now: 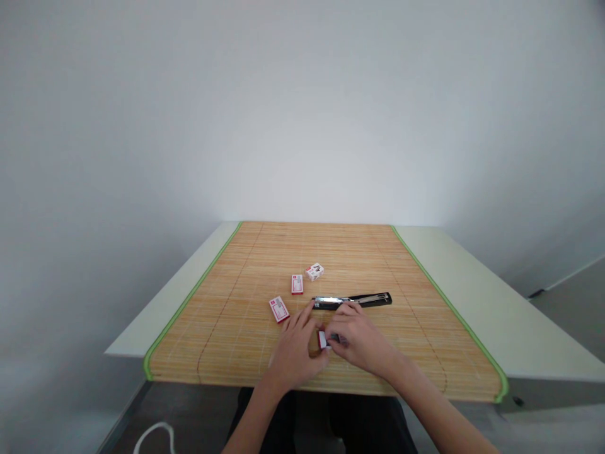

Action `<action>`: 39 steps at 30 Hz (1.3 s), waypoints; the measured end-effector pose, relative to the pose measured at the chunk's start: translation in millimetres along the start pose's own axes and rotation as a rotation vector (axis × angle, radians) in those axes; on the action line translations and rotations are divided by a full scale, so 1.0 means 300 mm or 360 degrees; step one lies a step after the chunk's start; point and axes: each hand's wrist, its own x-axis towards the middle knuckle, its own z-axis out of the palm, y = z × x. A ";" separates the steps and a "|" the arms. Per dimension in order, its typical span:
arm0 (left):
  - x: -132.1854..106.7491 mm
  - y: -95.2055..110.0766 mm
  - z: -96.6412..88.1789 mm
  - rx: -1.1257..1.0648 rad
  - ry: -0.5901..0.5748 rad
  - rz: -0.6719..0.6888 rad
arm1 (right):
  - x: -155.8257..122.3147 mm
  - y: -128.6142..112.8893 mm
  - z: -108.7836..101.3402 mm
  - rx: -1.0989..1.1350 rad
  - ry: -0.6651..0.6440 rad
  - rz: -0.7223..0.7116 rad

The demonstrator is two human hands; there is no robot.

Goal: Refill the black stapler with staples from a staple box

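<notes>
Near the front of the bamboo mat, my left hand curves around a small red-and-white staple box, thumb and index finger at its sides. My right hand pinches at the right end of that box. Something small and greyish shows between its fingertips, too hidden to name. Just beyond both hands lies a long black stapler with its metal channel exposed. A red-and-white box rests by my left fingertips. Behind it are another such box and a tilted white box with a dark picture.
The bamboo mat with green edging covers the middle of a white table. Walls stand behind and at both sides. A white cable hangs at the lower left, and my legs are below the table's front edge.
</notes>
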 end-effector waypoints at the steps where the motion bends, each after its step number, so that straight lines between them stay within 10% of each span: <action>1: 0.000 0.000 0.000 -0.0008 0.0002 0.0000 | 0.000 0.001 -0.003 -0.0015 -0.0024 -0.0004; 23: -0.025 -0.056 -0.018 -0.0279 0.0042 -0.0021 | -0.223 0.170 -0.056 0.0382 0.0069 0.0405; 39: 0.001 -0.065 -0.001 -0.0346 -0.0025 -0.0055 | -0.152 0.105 0.032 0.0555 0.0086 0.0377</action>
